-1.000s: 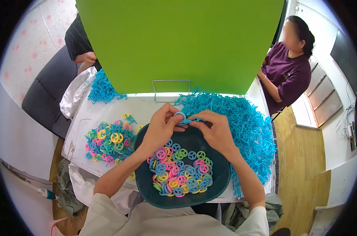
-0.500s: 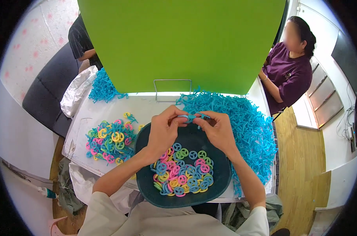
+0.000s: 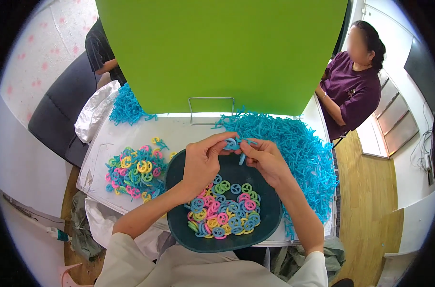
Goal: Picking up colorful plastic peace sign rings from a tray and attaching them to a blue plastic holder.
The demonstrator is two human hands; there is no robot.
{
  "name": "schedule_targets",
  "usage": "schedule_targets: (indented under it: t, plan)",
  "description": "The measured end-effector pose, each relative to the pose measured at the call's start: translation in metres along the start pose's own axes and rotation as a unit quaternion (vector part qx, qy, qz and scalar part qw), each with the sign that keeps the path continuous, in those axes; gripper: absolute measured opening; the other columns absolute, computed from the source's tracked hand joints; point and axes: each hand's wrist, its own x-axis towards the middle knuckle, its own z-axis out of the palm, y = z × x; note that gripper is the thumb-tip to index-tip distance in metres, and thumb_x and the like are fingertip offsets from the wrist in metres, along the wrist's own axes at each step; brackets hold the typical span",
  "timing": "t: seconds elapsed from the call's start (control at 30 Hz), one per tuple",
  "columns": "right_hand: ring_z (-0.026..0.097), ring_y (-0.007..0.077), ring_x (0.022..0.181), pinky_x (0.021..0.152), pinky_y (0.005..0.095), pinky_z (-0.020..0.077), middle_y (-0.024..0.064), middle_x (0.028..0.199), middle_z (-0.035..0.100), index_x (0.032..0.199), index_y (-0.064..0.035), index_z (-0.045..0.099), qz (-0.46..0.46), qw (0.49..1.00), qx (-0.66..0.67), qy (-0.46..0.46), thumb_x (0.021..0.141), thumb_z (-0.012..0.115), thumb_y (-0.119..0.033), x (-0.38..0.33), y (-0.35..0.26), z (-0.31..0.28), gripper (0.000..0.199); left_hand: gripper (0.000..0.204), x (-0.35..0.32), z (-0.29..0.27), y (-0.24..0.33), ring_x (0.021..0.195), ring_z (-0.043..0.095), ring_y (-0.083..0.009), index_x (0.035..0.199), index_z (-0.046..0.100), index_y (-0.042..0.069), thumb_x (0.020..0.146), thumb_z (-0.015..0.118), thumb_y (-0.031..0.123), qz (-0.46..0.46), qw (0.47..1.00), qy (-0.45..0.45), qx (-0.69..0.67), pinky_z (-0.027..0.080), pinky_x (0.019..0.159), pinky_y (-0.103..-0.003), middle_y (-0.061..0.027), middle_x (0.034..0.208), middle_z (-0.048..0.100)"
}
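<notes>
Above the far part of a dark green basin [image 3: 236, 174], my two hands meet over small plastic parts. My left hand [image 3: 203, 158] pinches a light blue spoked ring [image 3: 231, 143] between thumb and fingers. In my right hand [image 3: 269, 161] is a teal branched plastic piece [image 3: 242, 158], one arm of it pointing down; its other end meets the ring, though the fingers partly hide the joint. Loose spoked rings [image 3: 222, 218] in pink, blue, yellow and green lie in the basin's near half.
Right of the basin spreads a large heap of teal branched pieces [image 3: 308, 162]. A mixed pile of rings and teal pieces [image 3: 133, 170] lies left on the white table [image 3: 174, 129]. A green panel [image 3: 222, 52] stands behind. One person [image 3: 354, 91] sits at right, another [image 3: 100, 52] at left.
My hands have turned and drawn slightly apart, so the blue ring now shows its face. The teal piece's arm now points downward below my right fingers.
</notes>
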Motion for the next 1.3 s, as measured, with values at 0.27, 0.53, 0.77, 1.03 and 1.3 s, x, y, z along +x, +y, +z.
schedule_targets:
  t: [0.27,0.53,0.77,1.03,1.3]
  plan:
    - [0.050,0.0030,0.062,0.057,0.0192,0.0432,0.0024,0.086,0.068,0.096,-0.0045,0.069,-0.085,0.993,-0.044,0.067,0.089,0.067,-0.025,-0.002,0.003,0.010,0.022,0.024,-0.002,0.004,0.003,0.082,0.070,-0.0191,0.111,0.065,0.002,0.092,0.051,-0.002,0.003,0.994,0.041,0.101,0.057,0.067,-0.028,-0.0149,0.097,0.070]
    - [0.053,0.0040,0.061,0.055,0.0193,0.0442,0.0028,0.082,0.069,0.096,-0.0025,0.071,-0.051,0.997,0.006,0.059,0.088,0.068,-0.023,-0.003,0.001,0.009,0.022,0.024,-0.004,0.002,0.004,0.085,0.070,-0.0193,0.113,0.063,0.002,0.094,0.050,0.000,0.009,0.998,0.033,0.055,0.056,0.070,-0.028,-0.0140,0.097,0.069]
    - [0.062,0.0078,0.066,0.059,0.0203,0.0483,0.0057,0.078,0.069,0.097,0.0034,0.069,-0.236,0.934,-0.239,0.122,0.086,0.068,-0.010,-0.007,0.000,0.019,0.017,0.020,0.000,-0.012,-0.002,0.088,0.063,-0.0159,0.110,0.063,0.000,0.094,0.051,0.001,-0.029,0.999,-0.001,-0.020,0.055,0.077,-0.027,-0.0108,0.102,0.063]
    - [0.066,0.0123,0.074,0.063,0.0255,0.0522,0.0095,0.086,0.070,0.108,0.0018,0.065,-0.149,0.955,-0.256,-0.009,0.084,0.066,-0.005,-0.021,-0.036,-0.003,0.025,0.017,-0.004,-0.058,0.021,0.081,0.063,-0.0145,0.105,0.065,0.003,0.092,0.055,0.006,-0.052,0.985,0.066,0.150,0.051,0.069,-0.025,-0.0084,0.098,0.065]
    - [0.067,0.0290,0.083,0.076,0.0378,0.0523,0.0122,0.094,0.069,0.104,-0.0078,0.068,-0.047,0.706,-0.690,0.153,0.077,0.072,-0.013,-0.022,-0.044,-0.093,0.028,0.015,-0.035,-0.220,-0.003,0.081,0.059,-0.0207,0.101,0.063,0.003,0.091,0.052,0.007,-0.104,0.794,0.038,0.598,0.046,0.075,-0.033,-0.0101,0.087,0.063]
